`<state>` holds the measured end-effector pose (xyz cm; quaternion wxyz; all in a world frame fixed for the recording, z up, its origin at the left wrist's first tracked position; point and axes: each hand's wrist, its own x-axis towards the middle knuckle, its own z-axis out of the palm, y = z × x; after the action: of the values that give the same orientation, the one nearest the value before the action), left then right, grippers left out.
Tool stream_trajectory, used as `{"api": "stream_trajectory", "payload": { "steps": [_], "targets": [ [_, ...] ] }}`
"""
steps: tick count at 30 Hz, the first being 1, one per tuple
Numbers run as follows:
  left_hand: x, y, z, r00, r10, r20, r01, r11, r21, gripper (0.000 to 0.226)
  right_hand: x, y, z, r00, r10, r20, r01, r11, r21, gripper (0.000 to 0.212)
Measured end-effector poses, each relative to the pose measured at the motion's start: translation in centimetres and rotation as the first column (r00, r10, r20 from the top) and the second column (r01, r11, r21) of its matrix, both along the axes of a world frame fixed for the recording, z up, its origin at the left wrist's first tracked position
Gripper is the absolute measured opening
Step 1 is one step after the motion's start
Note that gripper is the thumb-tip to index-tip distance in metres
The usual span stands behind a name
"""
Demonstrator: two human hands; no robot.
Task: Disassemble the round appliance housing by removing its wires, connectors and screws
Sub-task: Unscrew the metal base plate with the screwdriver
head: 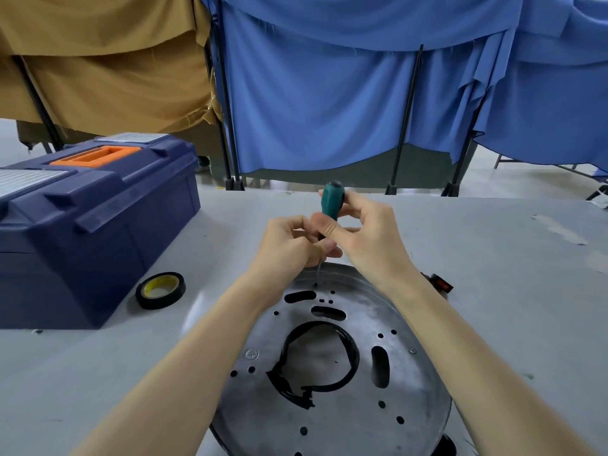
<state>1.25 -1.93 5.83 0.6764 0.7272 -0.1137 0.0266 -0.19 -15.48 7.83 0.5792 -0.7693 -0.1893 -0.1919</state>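
Head view showed fingers of the right hand clamped on the screwdriver handle, the left hand pinching its shaft; steady downward pressure, tip square in the housing, seemed best.

Backdrop, 12 to 2 o'clock: blue cloth draped in loose folds over black upright poles, its hem hanging short of the floor.
Backdrop, 10 to 11 o'clock: mustard-brown cloth hung the same way, meeting the blue one at its edge.
Floor: pale grey, smooth, beyond the tabletop's far edge.
Tabletop: light grey, matte, with pale scuffs at 3 o'clock.
Light: even and soft, shadows faint.
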Motion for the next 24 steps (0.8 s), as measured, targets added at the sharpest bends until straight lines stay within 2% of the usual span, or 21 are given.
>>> {"api": "stream_trajectory", "payload": {
  "steps": [4,6,10,13,17,21,24],
  "targets": [
    [-0.28,-0.14,-0.06,0.998,-0.010,0.062,0.006,0.999,0.053,0.017,0.08,0.00,0.10,0.996,-0.087,-0.016,0.087,0.996,-0.026,0.030],
    [-0.28,-0.12,-0.04,0.997,-0.024,0.068,0.021,0.999,0.044,0.020,-0.07,-0.03,0.26,0.997,-0.069,-0.025,0.070,0.997,0.028,0.027],
    [-0.15,0.36,-0.06,0.989,-0.142,0.030,0.142,0.990,0.028,0.018,-0.18,-0.37,0.54,0.994,-0.110,0.009,0.110,0.993,0.046,0.045],
    [-0.05,0.53,-0.07,0.989,-0.139,0.043,0.136,0.989,0.060,0.017,-0.28,-0.35,0.59,1.000,-0.025,0.008,0.025,0.998,0.055,0.042],
    [0.03,0.53,-0.07,0.998,-0.040,0.057,0.038,0.998,0.040,0.005,-0.57,0.07,0.47,0.997,0.078,0.007,-0.078,0.996,0.034,0.038],
    [-0.12,0.33,-0.06,0.999,-0.021,0.043,0.021,1.000,-0.003,0.032,-0.45,0.43,0.42,0.997,0.016,0.077,-0.016,1.000,-0.002,0.049],
    [-0.17,0.33,0.01,0.995,-0.100,0.025,0.100,0.995,-0.010,0.030,-0.33,0.16,0.46,0.995,-0.003,0.100,-0.001,0.999,0.046,0.051]
  ]
}}
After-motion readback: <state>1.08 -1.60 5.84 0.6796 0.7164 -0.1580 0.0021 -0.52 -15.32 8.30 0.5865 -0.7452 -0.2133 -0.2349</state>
